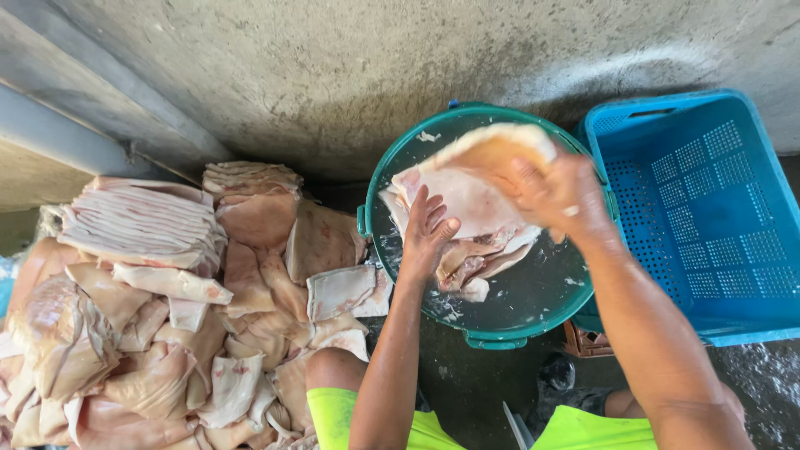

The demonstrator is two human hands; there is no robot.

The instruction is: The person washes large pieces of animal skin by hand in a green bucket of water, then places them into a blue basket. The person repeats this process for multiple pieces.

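Nearest us: neon-yellow shorts (575, 429) at our knees. Over the round green plastic tub (392, 167), our right hand (557, 193) is clenched on the upper right edge of a pale, flat slab of raw pork skin (467, 192). Left hand (427, 229), fingers (421, 208) spread, presses flat against its lower left face. Slab's long axis runs lower-left to upper-right between both hands.

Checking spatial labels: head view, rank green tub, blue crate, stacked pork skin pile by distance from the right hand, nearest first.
1. Green tub: directly beneath the right hand, which grips a pork skin slab over it.
2. Blue crate: just to the right, beside the tub.
3. Stacked pork skin pile: far left, on the floor.
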